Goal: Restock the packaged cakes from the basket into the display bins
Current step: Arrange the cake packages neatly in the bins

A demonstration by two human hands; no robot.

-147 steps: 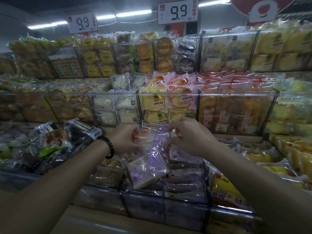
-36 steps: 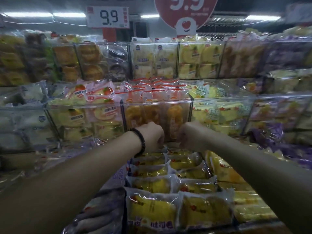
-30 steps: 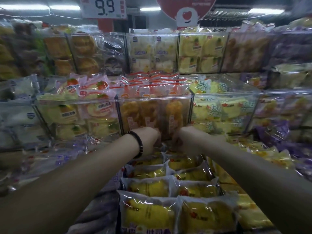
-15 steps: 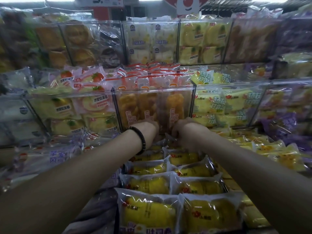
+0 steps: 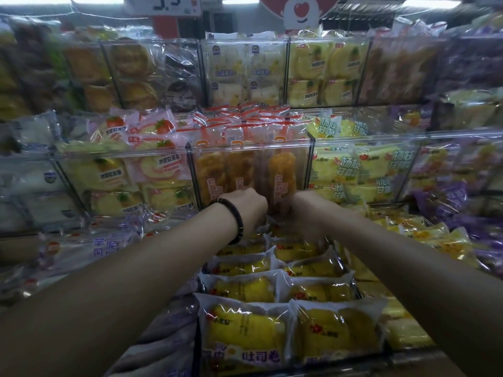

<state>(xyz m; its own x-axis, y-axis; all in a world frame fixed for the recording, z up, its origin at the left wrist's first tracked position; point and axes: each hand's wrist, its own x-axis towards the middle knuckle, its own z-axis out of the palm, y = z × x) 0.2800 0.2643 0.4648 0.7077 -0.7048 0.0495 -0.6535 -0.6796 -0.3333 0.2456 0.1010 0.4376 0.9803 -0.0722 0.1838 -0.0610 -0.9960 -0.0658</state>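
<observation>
Yr left hand (image 5: pixel 246 206) & right hand (image 5: pixel 303 213) at far yellow cake packs (image 5: pixel 245 329), fingers hidden, can't tell grip; prob light, squashy, slick, so pinch seam ends.

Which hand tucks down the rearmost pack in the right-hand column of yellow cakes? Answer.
Right, likely. The right hand is at the back end of that column; the left hand is over the other column.
</observation>
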